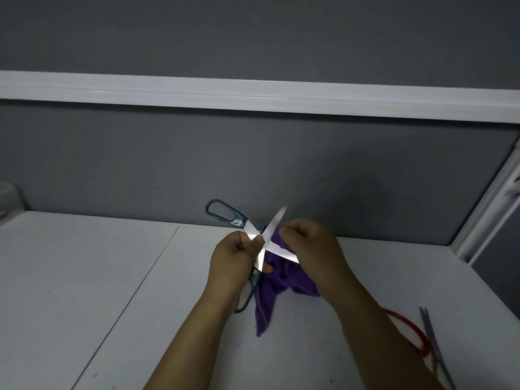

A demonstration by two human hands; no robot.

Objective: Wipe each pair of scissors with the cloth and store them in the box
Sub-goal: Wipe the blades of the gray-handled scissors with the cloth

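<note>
**A:** What does the head view show?

**B:** It looks down along two bare forearms reaching over a white table (84,277). Behind the table stands a grey partition wall (253,153), with a white rail (253,99) running across it.

**A:** Where are the scissors being cleaned?

**B:** The dark-handled scissors (251,229) are held up above the far middle of the table, just in front of the wall. The blades are spread wide into an X. One loop handle points up and left, and the other hangs down beside the left wrist.

**A:** What is each hand doing?

**B:** The left hand (233,263) has its fingers curled round the scissors just below the pivot, and its fingertips pinch the metal where the blades cross. The right hand (309,249) has its fingers bent closed on the purple cloth (281,282), bunching it against the blade that points down and right. The loose end of the cloth trails below both hands. I cannot tell whether it touches the tabletop.

**A:** Is anything else there?

**B:** At the lower right, a red loop handle (410,330) lies on the table, partly hidden by the right forearm. Just beside it lie thin grey blades (434,347). I cannot tell whether the two belong to one pair. At the far left edge is a pale object (8,198), cut off by the frame and too dim to make out.
</note>
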